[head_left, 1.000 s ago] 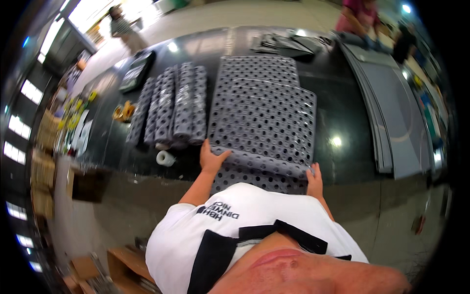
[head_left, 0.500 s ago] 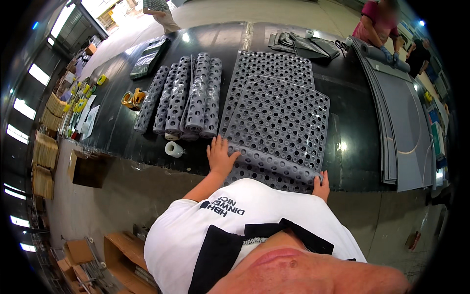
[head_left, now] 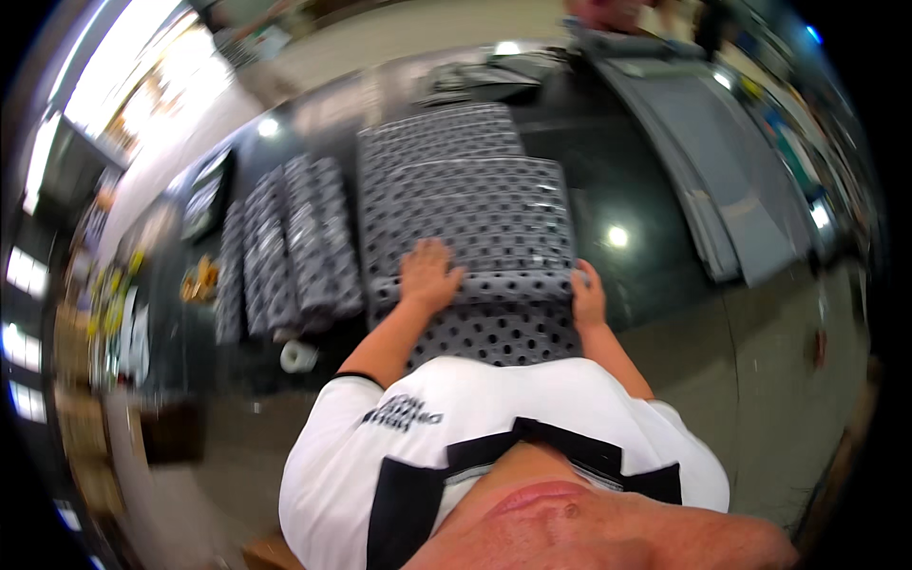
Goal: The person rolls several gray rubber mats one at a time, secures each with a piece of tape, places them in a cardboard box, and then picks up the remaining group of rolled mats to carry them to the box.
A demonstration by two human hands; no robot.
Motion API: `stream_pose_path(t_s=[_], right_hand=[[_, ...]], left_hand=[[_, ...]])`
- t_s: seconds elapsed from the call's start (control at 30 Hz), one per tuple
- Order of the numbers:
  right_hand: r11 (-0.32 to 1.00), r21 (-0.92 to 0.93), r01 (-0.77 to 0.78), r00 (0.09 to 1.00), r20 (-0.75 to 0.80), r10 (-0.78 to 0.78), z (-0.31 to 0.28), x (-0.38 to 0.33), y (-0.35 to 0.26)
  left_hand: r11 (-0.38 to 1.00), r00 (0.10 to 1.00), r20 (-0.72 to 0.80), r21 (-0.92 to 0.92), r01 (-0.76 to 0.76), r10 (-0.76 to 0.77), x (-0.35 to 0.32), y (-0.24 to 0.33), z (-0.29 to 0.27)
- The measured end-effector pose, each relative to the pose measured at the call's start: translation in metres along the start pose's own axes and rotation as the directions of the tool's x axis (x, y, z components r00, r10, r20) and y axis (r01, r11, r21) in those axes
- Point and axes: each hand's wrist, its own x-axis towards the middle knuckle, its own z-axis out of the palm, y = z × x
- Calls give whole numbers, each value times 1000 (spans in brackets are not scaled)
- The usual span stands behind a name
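Two grey mats full of round holes lie overlapping on the black table; the upper mat (head_left: 480,214) partly covers the lower mat (head_left: 442,130). A folded or rolled band runs across the near part of the upper one, and perforated grey sheet shows between it and my body. On the band's left part rests my left hand (head_left: 427,280), fingers stretched out over the mat. At its right end, my right hand (head_left: 588,294) curls its fingers round the edge. Motion blurs the picture.
Several rolled grey mats (head_left: 290,247) lie to the left, near a white roll (head_left: 298,356) and yellow tape rolls (head_left: 199,281). Dark packaging (head_left: 207,195) sits at far left, more dark sheets (head_left: 489,78) at the back. Grey panels (head_left: 703,161) are stacked at right. People stand beyond the table.
My view has swung, so the table and mats appear shifted left. My hands and the folded band have moved farther from my body across the mat, and more perforated sheet shows on the near side.
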Motion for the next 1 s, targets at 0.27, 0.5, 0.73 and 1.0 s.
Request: stream_pose_path(t_s=[0.27, 0.5, 0.73, 1.0], right_hand=[[963, -266, -49, 970, -242, -18, 38, 28, -15], [985, -164, -52, 993, -109, 34, 24, 17, -30], [873, -452, -184, 977, -179, 113, 38, 42, -24], [897, -414, -152, 973, -224, 61, 47, 59, -36]], left_hand=[[990, 922, 364, 90, 107, -132, 68, -17, -6], [989, 910, 395, 113, 91, -129, 84, -5, -15], [990, 965, 231, -86, -108, 125, 47, -5, -25], [935, 911, -210, 82, -344, 354, 13, 4, 10]])
